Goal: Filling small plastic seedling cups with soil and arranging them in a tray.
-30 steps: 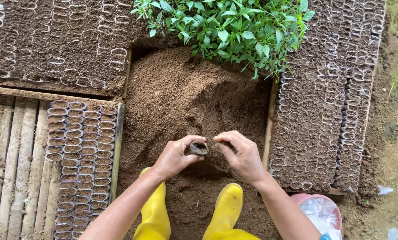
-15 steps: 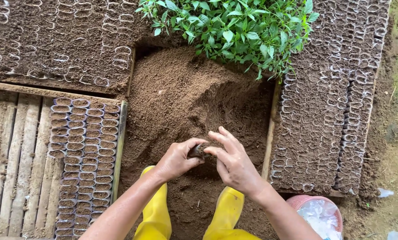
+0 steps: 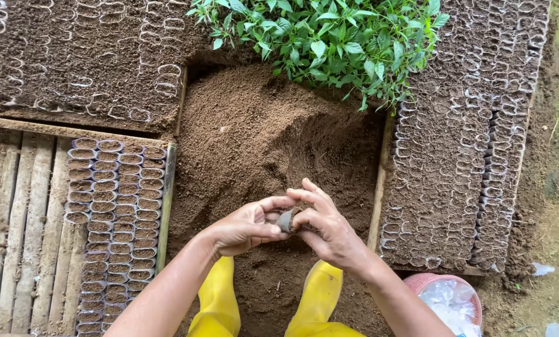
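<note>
My left hand [image 3: 245, 228] grips a small soil-filled plastic seedling bag [image 3: 285, 220] low in the middle of the head view. My right hand [image 3: 329, 228] presses fingers onto the bag's top, partly hiding it. Both hands hover over a heap of loose brown soil [image 3: 260, 137]. Two yellow rubber boots [image 3: 220, 299] stand on the soil under my arms.
Rows of filled seedling bags [image 3: 114, 212] sit on a bamboo slat rack [image 3: 17, 218] at left. More filled bags [image 3: 466, 156] cover the right side and the top left [image 3: 73, 56]. Green seedlings [image 3: 323, 37] grow at the top. A pink bucket with plastic bags [image 3: 448, 299] stands bottom right.
My hands have drawn closer together over the small bag. The right hand's fingers now close down on its top; earlier they were spread apart above it.
</note>
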